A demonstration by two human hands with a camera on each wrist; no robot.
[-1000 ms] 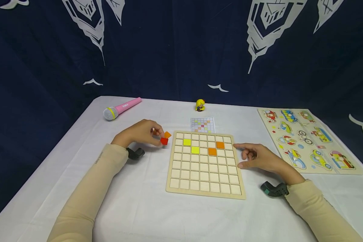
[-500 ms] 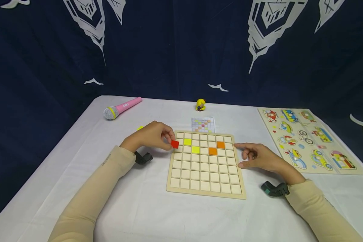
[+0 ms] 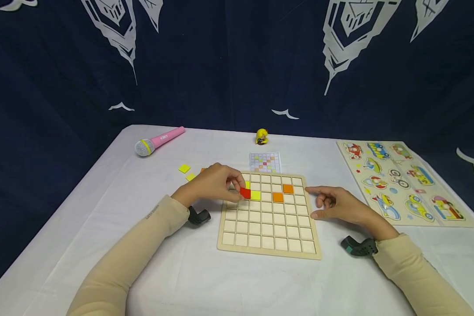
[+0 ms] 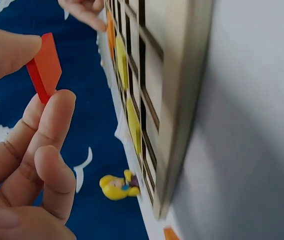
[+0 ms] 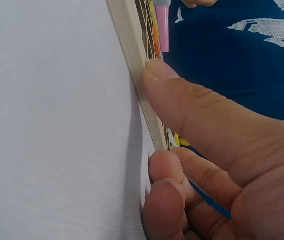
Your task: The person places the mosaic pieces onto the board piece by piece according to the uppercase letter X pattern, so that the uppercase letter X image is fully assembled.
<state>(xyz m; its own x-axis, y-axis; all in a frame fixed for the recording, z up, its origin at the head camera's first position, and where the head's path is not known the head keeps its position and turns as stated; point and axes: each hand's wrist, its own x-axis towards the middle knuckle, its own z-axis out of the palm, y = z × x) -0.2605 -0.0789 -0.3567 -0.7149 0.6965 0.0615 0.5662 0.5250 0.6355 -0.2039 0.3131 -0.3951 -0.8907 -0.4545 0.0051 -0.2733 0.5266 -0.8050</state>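
I see the left hand (image 3: 213,184) pinching a red tile (image 3: 245,192) over the board (image 3: 268,251) beside a yellow tile (image 3: 255,195), while the right hand (image 3: 339,206), fingers loosely curled, touches the board's right edge.

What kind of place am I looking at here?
Probably a staged tabletop play or recording area, not a lived-in room: a table under a white cloth, a dark blue printed fabric backdrop, and children's toys such as a wooden grid board and a pink toy microphone.
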